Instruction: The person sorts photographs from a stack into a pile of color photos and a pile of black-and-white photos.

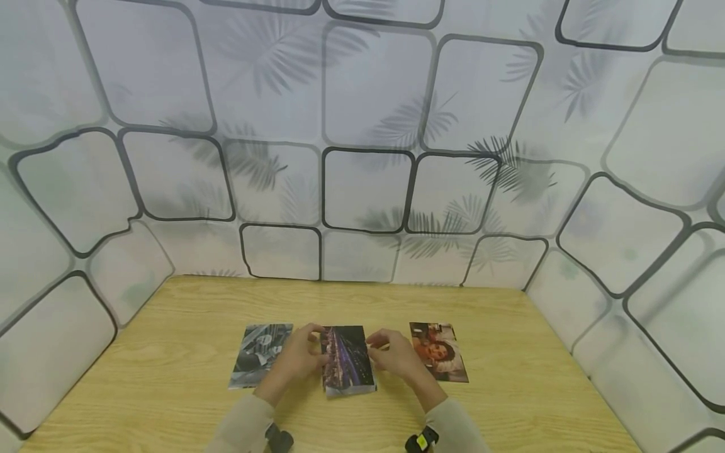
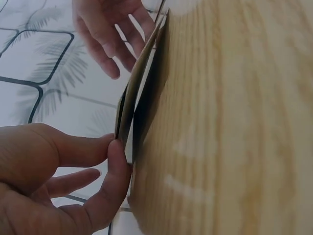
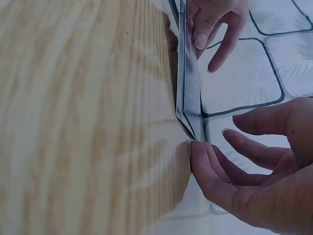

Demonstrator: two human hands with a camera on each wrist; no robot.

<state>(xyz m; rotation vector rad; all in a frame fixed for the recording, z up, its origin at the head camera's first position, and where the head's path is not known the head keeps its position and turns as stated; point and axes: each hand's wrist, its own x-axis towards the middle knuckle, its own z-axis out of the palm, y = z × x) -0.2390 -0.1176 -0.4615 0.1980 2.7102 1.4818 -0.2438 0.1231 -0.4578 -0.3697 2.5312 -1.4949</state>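
A small stack of photo prints point(image 1: 348, 355) with a purple-lit night city on top lies between the two hands, its near edge slightly raised in the head view. My left hand point(image 1: 300, 353) pinches the left edge of the prints point(image 2: 128, 105) between thumb and finger, as the left wrist view shows. At the opposite edge is my right hand point(image 1: 394, 356). Its fingertips point(image 3: 198, 147) are by a corner of the prints point(image 3: 190, 93), while the thumb stays apart from them. Whether those fingertips touch the corner, I cannot tell.
A black-and-white photo print point(image 1: 252, 358) lies left of the stack, partly behind the left hand. To the right is a colour portrait print point(image 1: 444, 352). All rest on a wooden table point(image 1: 510, 402), bordered by a patterned wall covering point(image 1: 362, 189) at the back and sides.
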